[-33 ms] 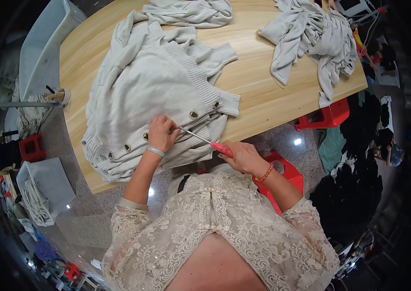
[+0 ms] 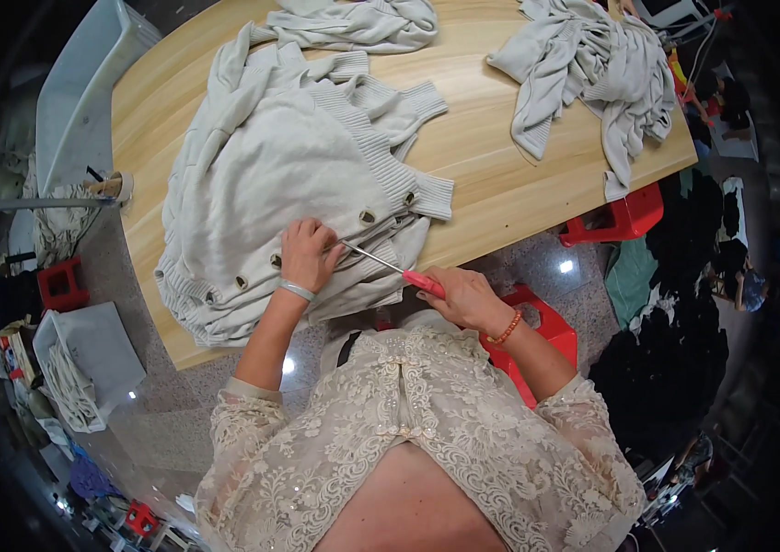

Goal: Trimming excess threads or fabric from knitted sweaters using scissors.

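Note:
A pale grey knitted cardigan (image 2: pixel 279 166) with ribbed edges and dark buttons lies spread on the wooden table in front of me. My left hand (image 2: pixel 309 250) pinches the buttoned edge of the cardigan, its fingers closed over the knit between two buttons. In my right hand (image 2: pixel 465 296) is a red-handled screwdriver (image 2: pixel 423 281), or a similar tool with a straight, thin metal shaft. The shaft slants up and left to my left fingertips; its tip is hidden there. A button (image 2: pixel 367 216) shows just above the shaft.
More grey knitwear (image 2: pixel 592 78) is heaped at the table's (image 2: pixel 482 147) far right, with another piece (image 2: pixel 358 26) at the back. Red stools (image 2: pixel 537 336) stand by the near edge. A white bin (image 2: pixel 86 354) with knits sits at left; a black pile (image 2: pixel 666 340) covers floor at right.
My right hand and the tool have shifted very slightly to the right. My left hand stays on the cardigan's edge.

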The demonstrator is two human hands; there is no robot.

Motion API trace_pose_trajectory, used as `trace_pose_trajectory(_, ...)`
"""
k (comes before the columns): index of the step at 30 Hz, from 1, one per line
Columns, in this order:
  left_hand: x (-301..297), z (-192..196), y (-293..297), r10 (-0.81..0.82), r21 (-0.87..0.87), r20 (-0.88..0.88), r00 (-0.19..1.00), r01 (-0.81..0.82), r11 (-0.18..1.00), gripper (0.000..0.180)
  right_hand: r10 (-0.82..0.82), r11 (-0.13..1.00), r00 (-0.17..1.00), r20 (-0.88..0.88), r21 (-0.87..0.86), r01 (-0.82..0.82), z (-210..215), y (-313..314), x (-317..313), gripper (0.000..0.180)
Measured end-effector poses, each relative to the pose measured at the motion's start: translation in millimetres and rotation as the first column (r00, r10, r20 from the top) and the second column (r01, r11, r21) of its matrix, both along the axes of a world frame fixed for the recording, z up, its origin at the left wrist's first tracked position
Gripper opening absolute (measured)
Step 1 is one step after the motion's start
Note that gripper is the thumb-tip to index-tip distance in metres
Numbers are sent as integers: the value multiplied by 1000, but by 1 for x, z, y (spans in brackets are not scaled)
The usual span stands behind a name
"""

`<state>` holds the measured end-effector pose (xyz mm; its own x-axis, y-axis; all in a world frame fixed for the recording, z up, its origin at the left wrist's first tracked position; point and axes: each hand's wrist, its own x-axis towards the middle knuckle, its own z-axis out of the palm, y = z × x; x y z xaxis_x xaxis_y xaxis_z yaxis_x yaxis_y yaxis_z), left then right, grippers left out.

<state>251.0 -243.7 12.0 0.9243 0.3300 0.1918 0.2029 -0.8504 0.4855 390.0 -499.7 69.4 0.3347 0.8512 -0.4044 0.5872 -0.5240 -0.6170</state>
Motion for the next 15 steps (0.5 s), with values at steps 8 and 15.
trace_pose_trajectory(8, 52, -20, -27, -55, -160, -68, 996, 43, 986, 32, -150, 988, 984, 94, 51, 145, -1, -31, 15, 26)
trace_pose_trajectory(15, 52, -32, -6, -232, -244, -107, 967, 201, 949, 17, -98, 995, 994, 56, -25, 100, -3, -32, 13, 29)
